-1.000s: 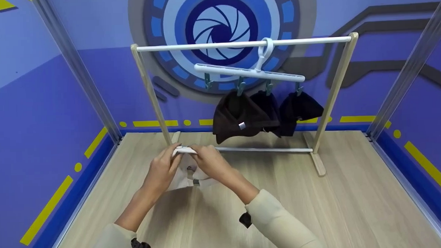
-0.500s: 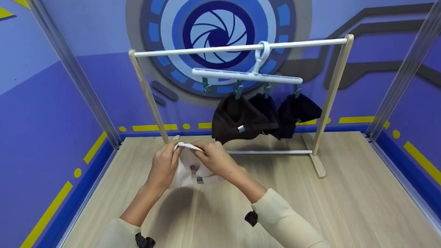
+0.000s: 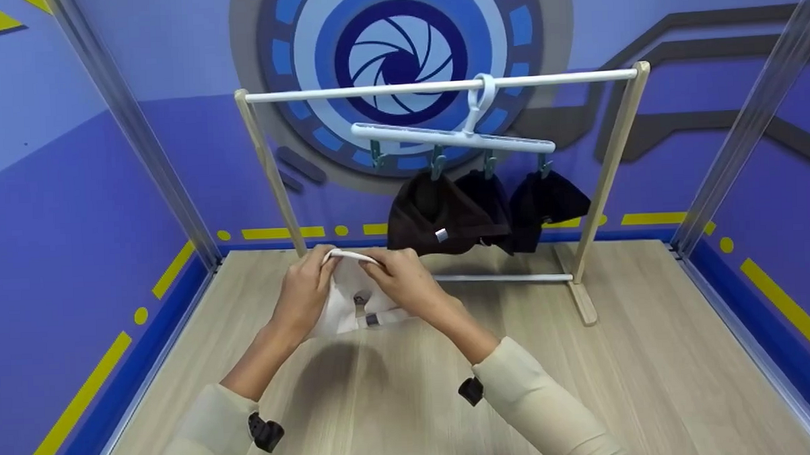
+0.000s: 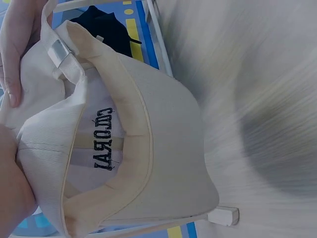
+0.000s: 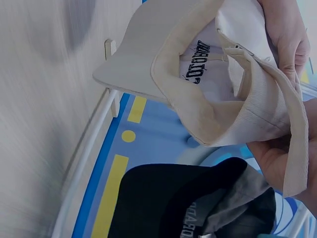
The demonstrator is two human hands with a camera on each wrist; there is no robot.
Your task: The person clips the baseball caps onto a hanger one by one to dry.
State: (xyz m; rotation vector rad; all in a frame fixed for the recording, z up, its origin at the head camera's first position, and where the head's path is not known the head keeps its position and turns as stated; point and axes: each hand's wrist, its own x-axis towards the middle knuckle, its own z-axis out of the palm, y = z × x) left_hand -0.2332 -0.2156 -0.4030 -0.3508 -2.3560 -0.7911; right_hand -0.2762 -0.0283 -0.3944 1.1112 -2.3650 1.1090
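Currently, a cream cap [image 3: 353,300] is held above the wooden floor [image 3: 585,383], just in front of the rack's [image 3: 608,173] left post. Its rear edge is pinched by the left hand [image 3: 304,291] and right hand [image 3: 403,281], fingers curled on the fabric approx. side by side, so the strap w/ buckle [image 4: 59,52] hangs free and the brim points down. Behind, three dark caps [image 3: 445,216] are clipped to a white hanger [image 3: 452,137]; its leftmost clip [image 3: 377,154] carries nothing.
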